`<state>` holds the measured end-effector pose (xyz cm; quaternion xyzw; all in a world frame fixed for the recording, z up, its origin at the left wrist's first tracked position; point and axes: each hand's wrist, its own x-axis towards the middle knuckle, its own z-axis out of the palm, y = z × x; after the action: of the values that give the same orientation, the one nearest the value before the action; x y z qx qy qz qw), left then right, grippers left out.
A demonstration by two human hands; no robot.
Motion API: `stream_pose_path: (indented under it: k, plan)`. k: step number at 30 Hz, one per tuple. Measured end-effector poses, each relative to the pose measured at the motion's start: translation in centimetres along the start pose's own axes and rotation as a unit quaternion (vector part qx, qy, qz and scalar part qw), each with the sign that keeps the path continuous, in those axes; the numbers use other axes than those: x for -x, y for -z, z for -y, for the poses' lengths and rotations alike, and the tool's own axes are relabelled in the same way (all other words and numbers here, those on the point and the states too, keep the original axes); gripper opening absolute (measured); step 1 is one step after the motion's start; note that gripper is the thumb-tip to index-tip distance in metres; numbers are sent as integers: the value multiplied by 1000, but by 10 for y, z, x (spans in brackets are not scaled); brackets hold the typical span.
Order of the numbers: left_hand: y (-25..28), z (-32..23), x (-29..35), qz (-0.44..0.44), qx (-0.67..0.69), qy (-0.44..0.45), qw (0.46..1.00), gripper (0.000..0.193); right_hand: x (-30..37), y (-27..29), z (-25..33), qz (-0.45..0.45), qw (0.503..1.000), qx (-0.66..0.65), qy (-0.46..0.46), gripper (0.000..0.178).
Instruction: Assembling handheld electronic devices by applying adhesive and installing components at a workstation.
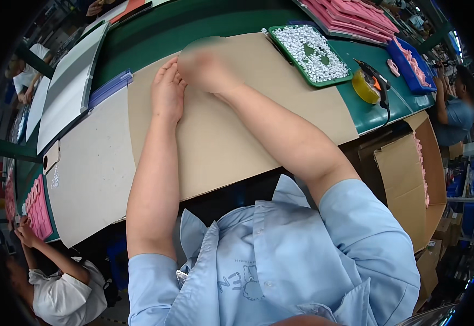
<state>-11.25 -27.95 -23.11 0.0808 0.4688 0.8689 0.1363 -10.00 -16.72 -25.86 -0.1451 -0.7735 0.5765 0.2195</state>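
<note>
My two hands meet over the far part of a brown cardboard sheet on the workbench. My left hand has its fingers bent inward, with the tips against or close to the right hand. Whatever lies between those fingers is too small or too hidden to make out. A blur covers my right hand, so its fingers do not show. Farther right stands a green tray full of small white pieces.
Right of the tray are a glue gun, a yellow tape roll and a blue bin of pink parts. Pink sheets are stacked behind. Left lie a phone and clear strips. An open carton stands right; people work nearby.
</note>
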Motion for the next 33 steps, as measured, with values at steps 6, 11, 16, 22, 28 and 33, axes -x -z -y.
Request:
stream_pose_path:
  k: [6, 11, 16, 22, 28, 33]
  plan:
    - [5, 1, 1, 14, -39, -11, 999, 27, 2, 21, 13, -34, 987, 150, 54, 30]
    - [3, -2, 9, 25, -139, -5, 990, 26, -8, 77, 11, -114, 873, 474, -1, 44]
    - [-5, -4, 13, 26, -226, 2, 974, 25, -5, 95, -12, -124, 828, 547, -24, 42]
    - [-5, -7, 16, 36, -261, 5, 965, 26, -11, 102, 5, -95, 854, 512, -13, 34]
    - [-4, -7, 17, 46, -260, 13, 964, 26, -14, 102, -3, -80, 784, 616, -16, 30]
    - [-3, -6, 17, 50, -263, 19, 963, 26, -15, 103, -5, -86, 792, 604, -33, 30]
